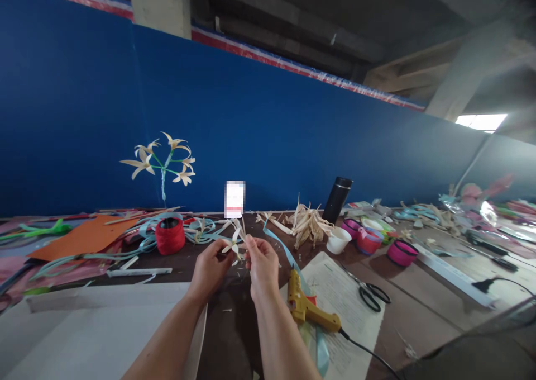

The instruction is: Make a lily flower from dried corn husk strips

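Over the middle of the dark table, my left hand (212, 265) pinches a small cream flower (233, 245) with narrow pointed petals. My right hand (263, 261) is closed close beside it, thumb and finger around a thin pale strip (243, 226) that points upward. What the strip is made of cannot be made out. Several similar cream flowers on green stems form a made spray (163, 166) against the blue wall, its stem wrapped in light blue. Just right of my forearm lies a yellow hot glue gun (312, 304).
Scissors (371, 295) lie on a printed sheet (335, 282). Dried husks (307, 226), a white cup (338, 240) and a black flask (338, 198) stand behind. At left are red twine (170, 236), orange paper (86, 237) and a white box (104, 329). A lit phone (234, 199) leans upright.
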